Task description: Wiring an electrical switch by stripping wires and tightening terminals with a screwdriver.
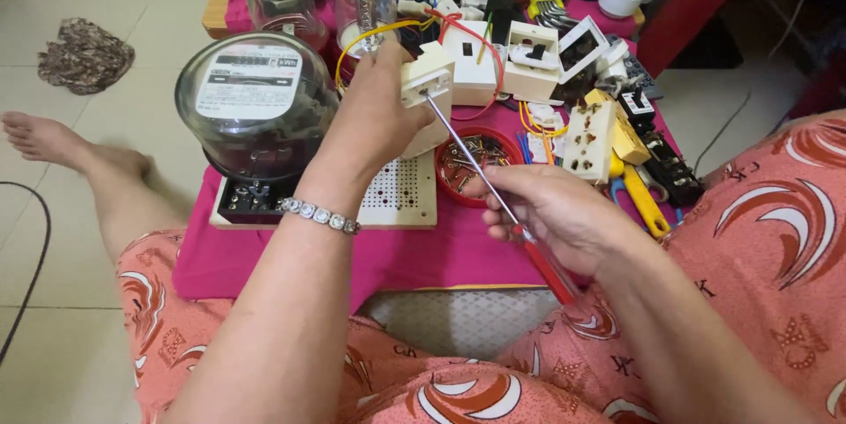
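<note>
floor: pale tiles (106, 1) | low table, pink cloth (458, 252) | daylight

I see the meter (256, 107) left of the switch box (429, 93). The screw dish (476, 164) lies right of the perforated board (401, 199), behind my screwdriver (493, 186).

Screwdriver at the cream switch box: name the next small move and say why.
Probably a steady turn of the screwdriver in place. Its tip already sits against the face of the cream switch box, which the left hand holds up off the pink cloth, while the right hand grips the red handle. Whether the tip has seated in a screw is too small to tell.
</note>
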